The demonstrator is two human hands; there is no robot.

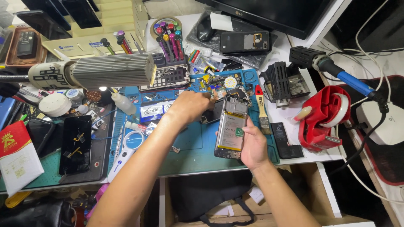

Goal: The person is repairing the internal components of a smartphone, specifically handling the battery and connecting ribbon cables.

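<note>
An opened phone, back cover off with its battery and circuit board showing, lies on the blue work mat. My right hand grips its lower right edge. My left hand reaches across the mat with its back to the camera. Its curled fingers are at a cluster of small parts just above and to the left of the phone. The fingertips are hidden, so I cannot see whether they hold anything.
A ribbed grey lamp head hangs over the left side. Around it are a rack of colourful screwdrivers, a black phone screen, a magnifier, a red-handled brush, a loose battery, a red tape dispenser and a blue-handled soldering iron.
</note>
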